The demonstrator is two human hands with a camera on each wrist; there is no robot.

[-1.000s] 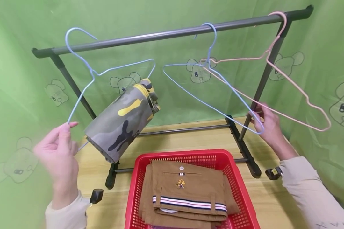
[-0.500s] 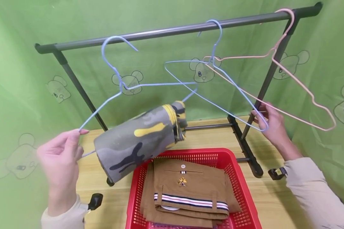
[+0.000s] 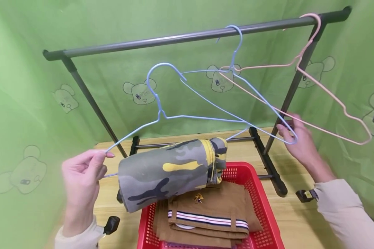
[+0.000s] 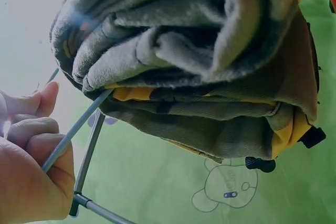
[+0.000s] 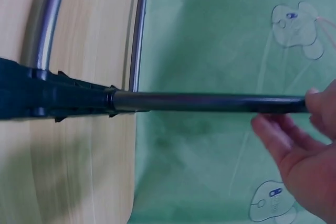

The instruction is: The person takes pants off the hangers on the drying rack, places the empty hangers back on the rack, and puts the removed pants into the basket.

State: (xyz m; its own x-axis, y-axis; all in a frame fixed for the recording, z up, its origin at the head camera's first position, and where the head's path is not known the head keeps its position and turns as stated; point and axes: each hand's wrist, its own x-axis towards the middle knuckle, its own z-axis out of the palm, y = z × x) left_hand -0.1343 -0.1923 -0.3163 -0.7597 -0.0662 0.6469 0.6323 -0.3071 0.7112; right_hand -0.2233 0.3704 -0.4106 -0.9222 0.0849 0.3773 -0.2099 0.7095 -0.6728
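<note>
In the head view my left hand point(image 3: 84, 180) pinches the left end of a blue wire hanger point(image 3: 158, 101). A folded grey camouflage garment point(image 3: 165, 173) with yellow patches hangs over that hanger's lower bar, above the basket. The left wrist view shows the garment's rolled layers point(image 4: 168, 45) close beside the fingers. On the right, my right hand point(image 3: 300, 141) holds the rack's upright post point(image 5: 210, 102), with thumb and fingers on opposite sides of it. The end of a second blue hanger point(image 3: 261, 97) overlaps this hand in the head view.
The black rack's top rail point(image 3: 174, 37) carries the second blue hanger and a pink hanger point(image 3: 322, 87) toward its right end. Below stands a red basket point(image 3: 261, 193) with folded brown trousers point(image 3: 205, 207) in it. Green curtains point(image 3: 112, 20) surround the wooden surface.
The left hand has carried the blue hanger and camouflage garment to the right and down, from near the rail to over the basket. The right hand stays at the post.
</note>
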